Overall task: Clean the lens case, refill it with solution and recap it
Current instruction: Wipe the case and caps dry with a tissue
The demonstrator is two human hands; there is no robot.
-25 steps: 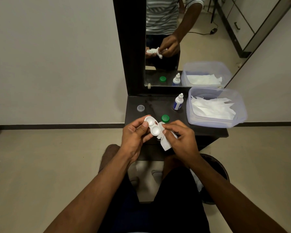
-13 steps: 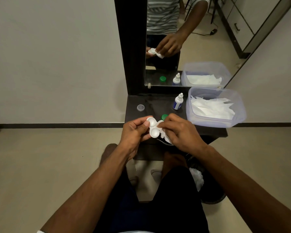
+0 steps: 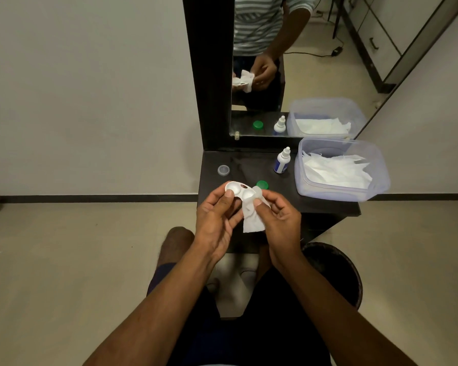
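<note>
- The left hand's point(image 3: 217, 220) thumb presses down on the near rim of the lens case's point(image 3: 237, 191) left well, and its curled fingers support the case from underneath, so the hand pinches the case at that end.
- The right hand's point(image 3: 279, 217) thumb and forefinger pinch a folded white tissue point(image 3: 251, 216) against the right well of the case; its other fingers are loosely curled behind the tissue.
- The tissue hangs down between the two hands, its free lower edge below the case.
- The lens case is white, with both wells open and facing up. It is held in the air just over the near edge of the dark shelf point(image 3: 251, 167), level with the hands and slightly left of centre.
- A green cap point(image 3: 262, 184) lies on the shelf just beyond the right well of the case.
- A clear cap point(image 3: 223, 170) lies farther left on the shelf, well apart from the green one.
- A small white solution bottle point(image 3: 282, 161) with a blue label stands upright near the far edge of the shelf, beside a clear plastic tub point(image 3: 376, 165).
- The tub sits at the right end of the shelf and holds loose white tissues.
- A mirror point(image 3: 302, 62) above the shelf reflects the hands, caps, bottle and tub.
- A dark round bin point(image 3: 336, 270) stands on the floor to the near right, below the shelf.
</note>
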